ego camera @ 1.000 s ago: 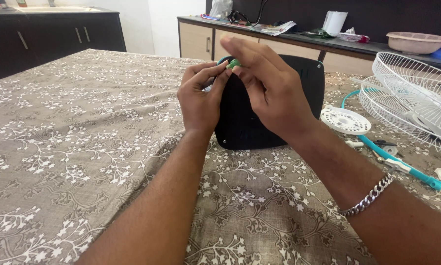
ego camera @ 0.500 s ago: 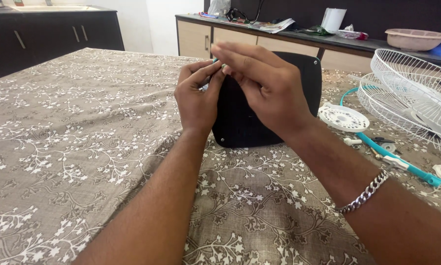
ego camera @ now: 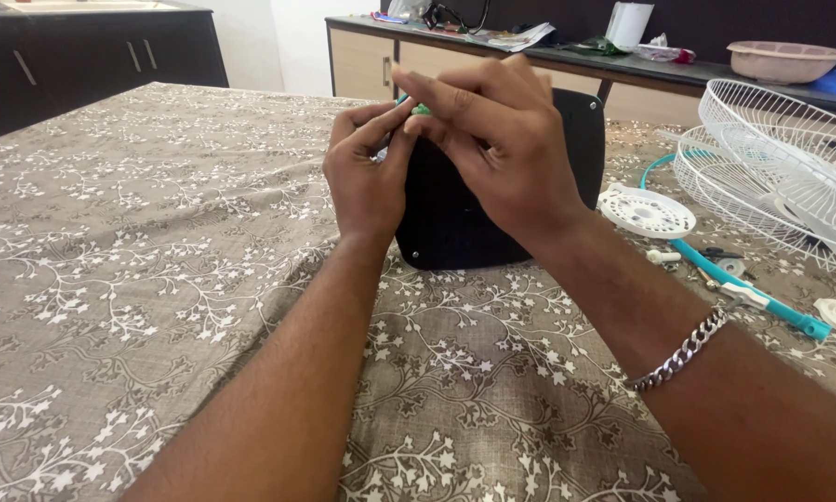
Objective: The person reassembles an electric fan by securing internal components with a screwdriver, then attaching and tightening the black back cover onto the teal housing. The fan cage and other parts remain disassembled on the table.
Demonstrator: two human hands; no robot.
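My left hand (ego camera: 367, 181) and my right hand (ego camera: 497, 149) meet above a black square fan base (ego camera: 455, 223) that lies on the table. Both pinch a small green part (ego camera: 420, 110) between their fingertips; only a sliver of it shows, the rest is hidden by my fingers. My right hand covers most of the base's upper half. A silver chain bracelet (ego camera: 683, 351) sits on my right wrist.
The table carries a brown floral cloth (ego camera: 139, 251). To the right lie two white wire fan guards (ego camera: 781, 167), a white round disc (ego camera: 648, 212), a turquoise tube (ego camera: 743, 290) and small loose parts. A counter (ego camera: 567, 65) with clutter and a pink bowl (ego camera: 787, 60) stands behind.
Both hands stay pinched on the green part. My right fingers have curled in closer over it, and the view has shifted slightly down.
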